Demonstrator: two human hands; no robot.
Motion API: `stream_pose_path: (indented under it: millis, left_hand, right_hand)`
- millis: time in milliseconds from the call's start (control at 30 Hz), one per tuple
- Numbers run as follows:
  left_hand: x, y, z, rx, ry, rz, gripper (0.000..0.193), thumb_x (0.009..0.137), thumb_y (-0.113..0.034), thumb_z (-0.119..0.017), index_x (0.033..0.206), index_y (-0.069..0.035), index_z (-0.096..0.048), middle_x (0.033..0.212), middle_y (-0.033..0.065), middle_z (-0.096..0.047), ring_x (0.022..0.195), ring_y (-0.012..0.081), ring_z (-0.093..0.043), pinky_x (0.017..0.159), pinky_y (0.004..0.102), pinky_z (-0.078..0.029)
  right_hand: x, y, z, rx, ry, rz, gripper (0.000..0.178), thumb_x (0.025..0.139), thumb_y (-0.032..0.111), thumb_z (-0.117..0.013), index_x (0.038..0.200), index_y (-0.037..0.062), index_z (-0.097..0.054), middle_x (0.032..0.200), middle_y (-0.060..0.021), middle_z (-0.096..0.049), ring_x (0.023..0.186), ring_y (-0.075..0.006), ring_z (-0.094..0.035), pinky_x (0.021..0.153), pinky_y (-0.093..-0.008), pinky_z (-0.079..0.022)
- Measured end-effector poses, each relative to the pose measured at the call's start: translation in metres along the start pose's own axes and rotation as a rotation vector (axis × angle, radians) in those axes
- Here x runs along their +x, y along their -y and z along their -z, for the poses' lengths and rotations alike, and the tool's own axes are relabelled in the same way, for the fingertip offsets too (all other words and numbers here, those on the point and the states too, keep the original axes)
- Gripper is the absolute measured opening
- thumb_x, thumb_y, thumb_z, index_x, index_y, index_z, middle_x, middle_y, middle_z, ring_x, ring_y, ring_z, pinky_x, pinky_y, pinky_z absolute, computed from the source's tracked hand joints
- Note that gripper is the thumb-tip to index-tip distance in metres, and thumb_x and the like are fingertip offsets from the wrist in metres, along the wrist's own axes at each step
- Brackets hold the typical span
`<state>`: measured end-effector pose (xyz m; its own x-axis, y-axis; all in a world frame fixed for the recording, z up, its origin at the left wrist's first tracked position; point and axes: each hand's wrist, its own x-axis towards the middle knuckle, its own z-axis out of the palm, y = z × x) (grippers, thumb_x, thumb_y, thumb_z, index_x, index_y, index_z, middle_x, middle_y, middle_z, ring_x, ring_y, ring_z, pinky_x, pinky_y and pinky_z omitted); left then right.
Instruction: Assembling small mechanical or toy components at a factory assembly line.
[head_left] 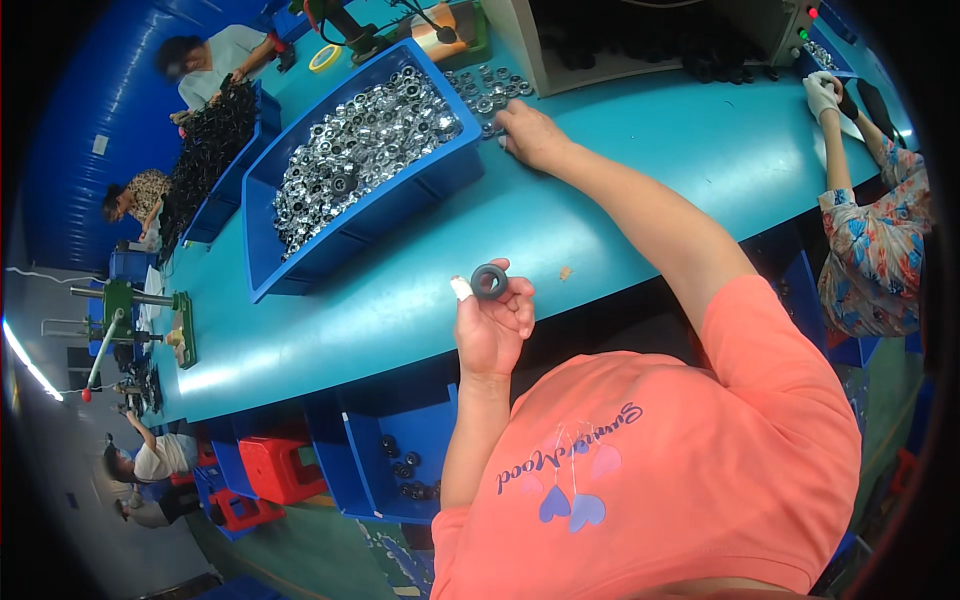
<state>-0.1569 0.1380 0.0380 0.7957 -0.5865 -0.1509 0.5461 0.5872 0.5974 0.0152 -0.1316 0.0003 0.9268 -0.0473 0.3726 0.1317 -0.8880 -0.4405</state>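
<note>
My left hand (490,335) is raised over the near edge of the table, its fingers and thumb closed round a thick black ring (479,276). A white wrap covers the tip of one finger. Farther off to the right, my right hand (540,138) reaches across the tabletop to small round silver metal parts (486,103) laid out loose there. Its fingers curl down at the edge of that group; whatever lies between the fingertips is too small to make out. Beside these parts stands a blue bin (365,232) heaped with similar shiny metal pieces (365,150).
The teal table (600,240) runs across the view. A green hand press (180,330) stands at its left end. Below the edge is a blue bin (360,460) with black rings, near a red stool (280,468). Co-workers sit along the left and a gloved one (822,95) works at right.
</note>
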Motion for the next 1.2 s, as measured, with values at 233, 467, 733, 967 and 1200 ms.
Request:
stream_pose_path:
  millis: [233,467,733,967,1200]
  left_hand:
    - [0.000,0.002,-0.007,0.019,0.020,0.008,0.069,0.109,-0.058,-0.018,0.126,-0.004,-0.057,0.096,0.0161,-0.066,0.062,0.0197,-0.054,0.049,0.0293,-0.043]
    - [0.005,0.010,-0.012,-0.012,-0.002,0.014,0.067,0.109,-0.058,-0.024,0.126,-0.003,-0.059,0.100,0.0100,-0.061,0.072,0.0185,-0.051,0.058,0.0311,-0.045]
    - [0.013,0.012,-0.012,0.003,-0.052,0.037,0.066,0.109,-0.056,-0.028,0.127,0.000,-0.057,0.097,0.0089,-0.059,0.073,0.0182,-0.049,0.061,0.0330,-0.044]
    - [0.017,0.011,-0.013,-0.035,-0.014,0.048,0.063,0.110,-0.054,-0.030,0.131,0.000,-0.056,0.098,0.0093,-0.058,0.073,0.0180,-0.050,0.062,0.0327,-0.045]
    - [0.016,0.012,-0.010,-0.022,-0.001,0.037,0.062,0.110,-0.052,-0.030,0.134,0.000,-0.054,0.099,0.0099,-0.059,0.074,0.0175,-0.051,0.064,0.0322,-0.047]
  right_hand:
    - [-0.046,0.002,0.045,0.056,0.074,-0.095,0.020,0.085,0.008,-0.066,0.104,0.0050,-0.066,0.113,-0.0193,-0.057,0.104,-0.0388,-0.063,0.093,-0.0458,-0.053]
    - [-0.078,0.002,0.079,0.317,0.251,-0.203,0.029,0.088,0.015,-0.070,0.116,0.0062,-0.069,0.108,-0.0154,-0.063,0.095,-0.0271,-0.065,0.086,-0.0383,-0.055]
    - [-0.128,0.057,0.106,1.424,0.376,-0.409,0.036,0.087,0.005,-0.072,0.122,0.0021,-0.065,0.109,-0.0055,-0.065,0.088,-0.0141,-0.066,0.080,-0.0301,-0.057]
    - [-0.154,0.075,0.103,1.529,0.422,-0.405,0.036,0.084,0.006,-0.072,0.118,0.0019,-0.061,0.105,-0.0066,-0.065,0.086,-0.0150,-0.068,0.082,-0.0306,-0.058]
    - [-0.165,0.081,0.098,1.492,0.405,-0.425,0.034,0.082,0.004,-0.075,0.114,0.0036,-0.062,0.106,-0.0045,-0.065,0.098,-0.0111,-0.064,0.088,-0.0283,-0.055]
